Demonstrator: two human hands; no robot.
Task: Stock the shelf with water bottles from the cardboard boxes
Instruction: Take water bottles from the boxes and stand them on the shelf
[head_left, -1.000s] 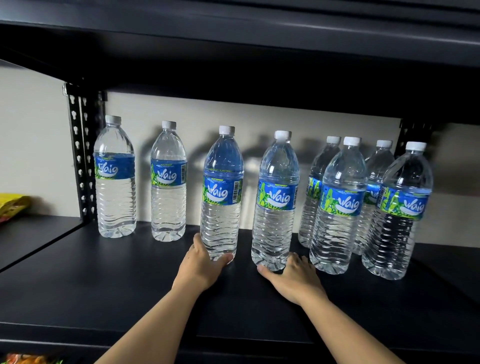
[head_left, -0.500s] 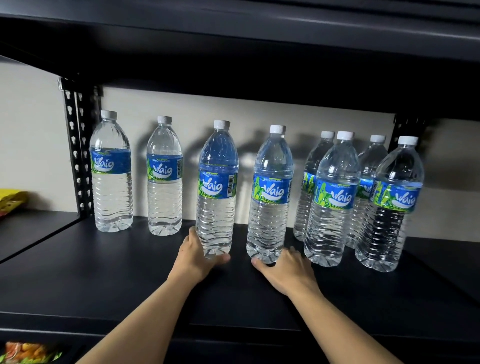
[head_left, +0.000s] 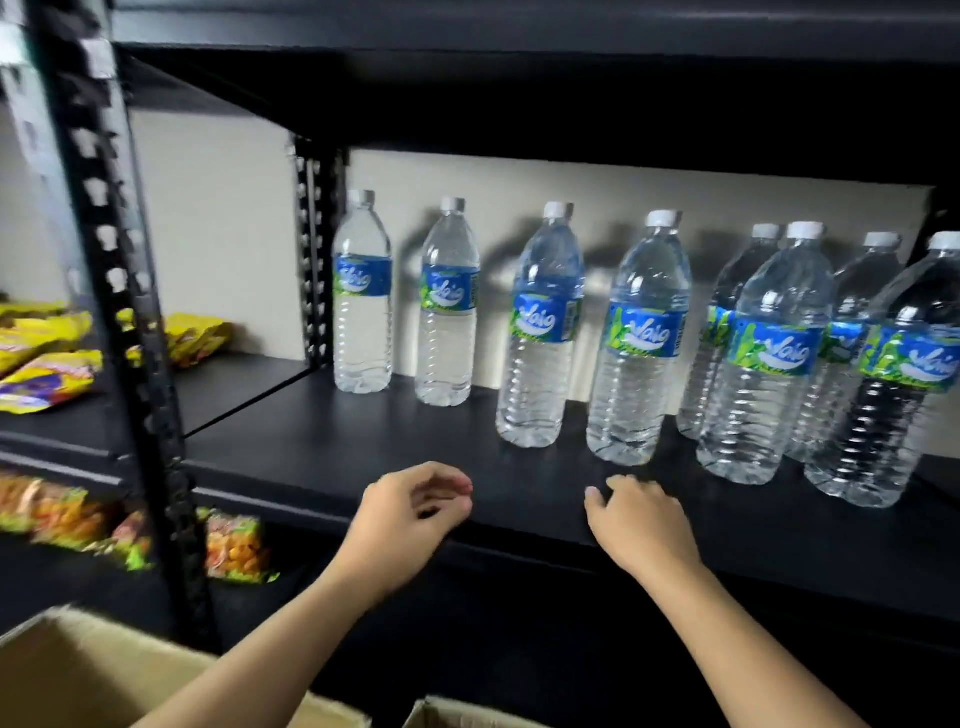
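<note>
1. Drawn back from the two centre bottles (head_left: 540, 332) held at the base a moment ago; left hand (head_left: 415, 512) and right hand (head_left: 641, 519) at lower centre, both empty, fingers loosely curled, over the front edge of the shelf (head_left: 337, 447).
2. Left upright and apart at centre, those two; eight bottles in all on the shelf: two at centre left near the wall (head_left: 519, 176), four bunched at right.
3. By the look of it, one pair stocked and a reach back to the boxes (head_left: 78, 675) at lower left due next; view swung left and down since.
4. Matte black shelf, bare at front and left; perforated black post (head_left: 130, 312) at left; pale wall behind; yellow packets (head_left: 47, 374) at far left, orange ones blurred below.
</note>
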